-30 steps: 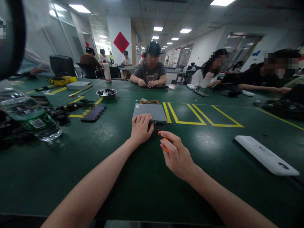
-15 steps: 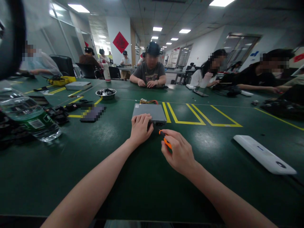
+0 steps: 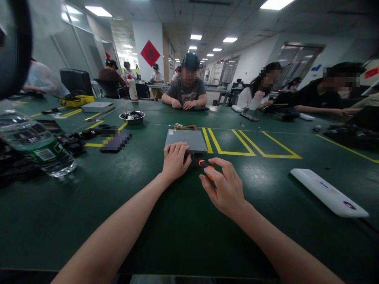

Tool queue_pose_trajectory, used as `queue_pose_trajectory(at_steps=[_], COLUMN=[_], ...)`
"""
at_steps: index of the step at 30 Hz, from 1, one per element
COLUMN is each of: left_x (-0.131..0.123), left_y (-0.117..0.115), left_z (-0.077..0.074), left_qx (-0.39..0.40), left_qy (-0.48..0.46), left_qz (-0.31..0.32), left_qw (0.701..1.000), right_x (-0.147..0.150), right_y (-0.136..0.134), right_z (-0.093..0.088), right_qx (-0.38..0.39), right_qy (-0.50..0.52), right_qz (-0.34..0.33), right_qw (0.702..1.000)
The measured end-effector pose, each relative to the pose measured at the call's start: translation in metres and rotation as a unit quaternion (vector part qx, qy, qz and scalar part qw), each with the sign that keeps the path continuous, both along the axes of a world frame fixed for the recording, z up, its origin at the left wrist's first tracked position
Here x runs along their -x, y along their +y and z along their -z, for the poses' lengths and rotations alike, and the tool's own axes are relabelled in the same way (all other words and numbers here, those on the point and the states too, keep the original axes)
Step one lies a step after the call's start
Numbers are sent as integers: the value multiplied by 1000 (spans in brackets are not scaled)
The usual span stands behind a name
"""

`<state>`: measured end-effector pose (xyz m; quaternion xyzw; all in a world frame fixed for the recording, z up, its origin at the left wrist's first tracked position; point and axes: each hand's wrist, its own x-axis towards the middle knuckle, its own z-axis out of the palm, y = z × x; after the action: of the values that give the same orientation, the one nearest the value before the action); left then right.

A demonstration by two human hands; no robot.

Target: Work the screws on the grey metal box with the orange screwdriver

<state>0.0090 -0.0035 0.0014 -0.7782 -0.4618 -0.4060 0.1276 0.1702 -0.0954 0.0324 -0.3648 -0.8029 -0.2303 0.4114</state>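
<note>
A grey metal power supply unit (image 3: pixel 189 140) lies on the green table in front of me, its coloured wires (image 3: pixel 186 127) at the far side. My left hand (image 3: pixel 175 161) holds its near left part, fingers on top and thumb at the front edge. Just right of that thumb is an orange and black screwdriver (image 3: pixel 203 163), partly hidden behind the fingers of my right hand (image 3: pixel 226 187). Those fingers are loosely curled around the handle, thumb and index finger apart. Whether the screwdriver's tip touches the unit cannot be made out.
A water bottle (image 3: pixel 44 146) stands at the left, near a dark phone (image 3: pixel 116 142). Farther back is a metal bowl (image 3: pixel 132 116) with small dark parts. A white device (image 3: pixel 328 192) with a cable lies right. Yellow tape (image 3: pixel 237 152) marks the table. Several people sit around.
My right hand has loosened, its thumb and index finger spreading apart. The screwdriver has shifted slightly right. My left hand and the power supply unit have stayed put.
</note>
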Motion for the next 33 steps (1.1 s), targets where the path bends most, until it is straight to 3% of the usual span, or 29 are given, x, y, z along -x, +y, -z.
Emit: queue_pose_trajectory(at_steps=[3,10,16,23,30,33], left_x=[0,-1,-1,0,0,0], left_y=[0,1,1,0,0,0], left_z=[0,2,1,0,0,0], left_qx=[1,-2,-4,-2,-2,-3], left_qy=[-1,-2,-4,-4,-2,-2], left_qz=[-3,-4,-5,0,1,0], left_qw=[1000,1000,1000,1000,1000,1000], right_x=[-2,1,3,0,0,1], right_y=[2,3,-2,4,-1,0], right_z=[2,4,-4,2,-3,-2], right_qx=[-19,31,20,17,15,-7], right_qy=[-6,15,6,63,15,14], right_qz=[-6,-46,-14,-69,-8,-29], right_qw=[1000,998,1000,995,1000,999])
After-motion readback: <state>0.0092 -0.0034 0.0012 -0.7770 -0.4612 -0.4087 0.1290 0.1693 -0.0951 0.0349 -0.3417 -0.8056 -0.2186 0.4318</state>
